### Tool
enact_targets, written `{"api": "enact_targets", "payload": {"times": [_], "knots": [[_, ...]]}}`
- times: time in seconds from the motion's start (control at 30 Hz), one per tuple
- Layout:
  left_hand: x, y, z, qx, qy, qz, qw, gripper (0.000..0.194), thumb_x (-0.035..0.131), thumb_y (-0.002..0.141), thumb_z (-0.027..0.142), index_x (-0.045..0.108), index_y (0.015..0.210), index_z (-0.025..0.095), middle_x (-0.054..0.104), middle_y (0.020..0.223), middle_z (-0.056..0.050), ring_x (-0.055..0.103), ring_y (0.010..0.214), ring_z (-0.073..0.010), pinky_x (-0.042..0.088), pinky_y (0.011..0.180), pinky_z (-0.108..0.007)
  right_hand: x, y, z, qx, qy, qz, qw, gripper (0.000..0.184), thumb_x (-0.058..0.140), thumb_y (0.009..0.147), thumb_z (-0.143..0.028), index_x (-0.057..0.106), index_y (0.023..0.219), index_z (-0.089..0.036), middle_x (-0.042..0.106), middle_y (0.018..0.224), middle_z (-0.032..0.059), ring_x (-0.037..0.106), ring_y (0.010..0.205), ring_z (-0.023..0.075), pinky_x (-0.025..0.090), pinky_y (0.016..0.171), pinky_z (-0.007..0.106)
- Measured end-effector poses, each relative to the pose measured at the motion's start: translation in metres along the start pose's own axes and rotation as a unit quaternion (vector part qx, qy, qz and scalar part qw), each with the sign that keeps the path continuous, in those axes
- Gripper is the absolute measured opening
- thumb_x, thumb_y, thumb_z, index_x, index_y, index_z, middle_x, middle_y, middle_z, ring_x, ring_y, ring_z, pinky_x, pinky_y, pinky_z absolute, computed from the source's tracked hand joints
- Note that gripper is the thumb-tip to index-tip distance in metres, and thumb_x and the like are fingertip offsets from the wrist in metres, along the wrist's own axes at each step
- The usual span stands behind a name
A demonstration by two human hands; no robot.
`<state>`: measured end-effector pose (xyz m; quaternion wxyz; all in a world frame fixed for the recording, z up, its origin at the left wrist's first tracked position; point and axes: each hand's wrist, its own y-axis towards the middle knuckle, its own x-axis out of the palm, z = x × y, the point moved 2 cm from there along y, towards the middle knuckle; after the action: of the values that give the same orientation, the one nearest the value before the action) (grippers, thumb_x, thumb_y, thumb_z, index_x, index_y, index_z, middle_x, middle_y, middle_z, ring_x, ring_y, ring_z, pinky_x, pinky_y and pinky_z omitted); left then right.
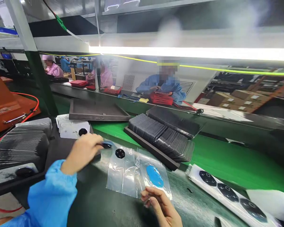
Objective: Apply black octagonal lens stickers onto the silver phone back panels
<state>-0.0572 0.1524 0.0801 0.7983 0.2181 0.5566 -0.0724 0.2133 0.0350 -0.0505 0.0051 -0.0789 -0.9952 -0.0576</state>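
My left hand (pixel 85 152) is closed at the fingertips on a small dark piece with a bluish edge (pixel 106 144), seen nearly edge-on. Below and right of it lies a clear plastic sheet (pixel 125 178) with fold lines. On that sheet are a black round-cornered disc with small holes (pixel 120 153) and a bright blue oval film (pixel 155 176). My right hand (pixel 162 206) is at the sheet's near edge, below the blue film, fingers loosely curled and thumb apart. Just beyond my left hand is a stack of white cards (pixel 72 129), one bearing a black disc.
Left stands a dark tray (pixel 59 153) with a row of thin clear-edged plates (pixel 23 142). Ahead, another tray holds rows of dark thin plates (pixel 161 134). A flat grey tray (pixel 97 112) lies behind. Right is a white strip with black discs (pixel 227 192). Co-workers sit across the green belt (pixel 215 154).
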Motion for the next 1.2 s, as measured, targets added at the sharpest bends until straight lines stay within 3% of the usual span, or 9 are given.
{"api": "enact_targets", "payload": {"times": [0.13, 0.23, 0.37, 0.57, 0.73, 0.83, 1.0, 1.1, 1.2], "knots": [[-0.016, 0.012, -0.082, -0.076, 0.102, 0.028, 0.992, 0.010, 0.062, 0.083, 0.017, 0.062, 0.074, 0.021, 0.066, 0.086, -0.008, 0.056, 0.099, -0.0320, 0.039, 0.088, -0.043, 0.002, 0.003, 0.004, -0.006, -0.030, -0.043, 0.999, 0.031, 0.061, 0.089, -0.050, 0.072, 0.096, -0.021, 0.072, 0.084, 0.0074, 0.067, 0.071, 0.0196, 0.058, 0.065, 0.028], [-0.007, 0.018, -0.118, -0.078, 0.140, 0.023, 0.987, 0.006, 0.063, 0.082, 0.015, 0.063, 0.078, 0.019, 0.067, 0.111, -0.013, 0.055, 0.111, -0.0372, 0.041, 0.090, -0.048, 0.005, 0.004, 0.005, -0.028, -0.046, -0.065, 0.996, 0.029, 0.058, 0.092, -0.047, 0.071, 0.094, -0.022, 0.070, 0.085, 0.0064, 0.066, 0.070, 0.0184, 0.056, 0.064, 0.027], [0.011, 0.023, -0.140, -0.060, 0.170, 0.043, 0.983, 0.019, 0.055, 0.087, 0.013, 0.065, 0.102, 0.018, 0.049, 0.147, -0.014, 0.039, 0.138, -0.0373, 0.039, 0.102, -0.050, 0.006, 0.003, 0.005, -0.040, -0.052, -0.069, 0.995, 0.028, 0.055, 0.094, -0.046, 0.070, 0.091, -0.022, 0.068, 0.083, 0.0046, 0.065, 0.069, 0.0172, 0.054, 0.062, 0.026], [0.022, 0.027, -0.151, -0.047, 0.204, 0.068, 0.976, 0.040, 0.046, 0.090, 0.012, 0.058, 0.128, 0.018, 0.058, 0.140, -0.013, 0.038, 0.141, -0.0378, 0.042, 0.100, -0.051, 0.007, 0.002, 0.005, -0.030, -0.051, -0.086, 0.995, 0.031, 0.052, 0.096, -0.047, 0.069, 0.089, -0.022, 0.067, 0.082, 0.0049, 0.064, 0.069, 0.0166, 0.052, 0.062, 0.025], [0.025, 0.026, -0.143, -0.041, 0.218, 0.090, 0.971, 0.041, 0.045, 0.089, 0.011, 0.060, 0.127, 0.018, 0.057, 0.141, -0.016, 0.040, 0.139, -0.0423, 0.033, 0.103, -0.063, 0.010, 0.003, 0.005, -0.029, -0.053, -0.099, 0.993, 0.036, 0.051, 0.096, -0.050, 0.069, 0.086, -0.020, 0.067, 0.079, 0.0050, 0.063, 0.066, 0.0160, 0.050, 0.061, 0.025], [0.026, 0.024, -0.127, -0.020, 0.214, 0.104, 0.971, 0.042, 0.043, 0.090, 0.010, 0.058, 0.129, 0.013, 0.053, 0.143, -0.022, 0.040, 0.137, -0.0454, 0.031, 0.102, -0.066, 0.011, 0.005, 0.005, -0.020, -0.051, -0.096, 0.994, 0.037, 0.050, 0.097, -0.050, 0.068, 0.086, -0.020, 0.066, 0.079, 0.0049, 0.063, 0.067, 0.0154, 0.049, 0.061, 0.025], [0.041, 0.020, -0.067, 0.071, 0.174, 0.092, 0.978, 0.035, 0.045, 0.097, 0.020, 0.056, 0.130, 0.016, 0.062, 0.131, -0.016, 0.055, 0.124, -0.0349, 0.035, 0.103, -0.053, 0.011, 0.005, 0.006, -0.025, -0.056, -0.099, 0.993, 0.036, 0.049, 0.097, -0.048, 0.067, 0.084, -0.019, 0.065, 0.079, 0.0040, 0.061, 0.067, 0.0143, 0.047, 0.062, 0.025], [0.064, 0.017, -0.027, 0.140, 0.142, 0.047, 0.979, 0.027, 0.053, 0.096, 0.027, 0.062, 0.121, 0.021, 0.067, 0.120, -0.009, 0.059, 0.115, -0.0275, 0.043, 0.098, -0.042, 0.013, 0.003, 0.006, -0.036, -0.070, -0.111, 0.991, 0.034, 0.049, 0.098, -0.045, 0.067, 0.085, -0.019, 0.065, 0.078, 0.0030, 0.060, 0.065, 0.0132, 0.046, 0.062, 0.025], [0.091, 0.011, 0.003, 0.186, 0.115, 0.016, 0.976, 0.031, 0.058, 0.095, 0.034, 0.062, 0.122, 0.021, 0.067, 0.123, -0.009, 0.057, 0.118, -0.0273, 0.045, 0.097, -0.041, 0.014, 0.000, 0.005, -0.051, -0.095, -0.127, 0.986, 0.030, 0.048, 0.099, -0.040, 0.067, 0.087, -0.019, 0.066, 0.077, 0.0019, 0.060, 0.063, 0.0124, 0.046, 0.062, 0.024]]}}
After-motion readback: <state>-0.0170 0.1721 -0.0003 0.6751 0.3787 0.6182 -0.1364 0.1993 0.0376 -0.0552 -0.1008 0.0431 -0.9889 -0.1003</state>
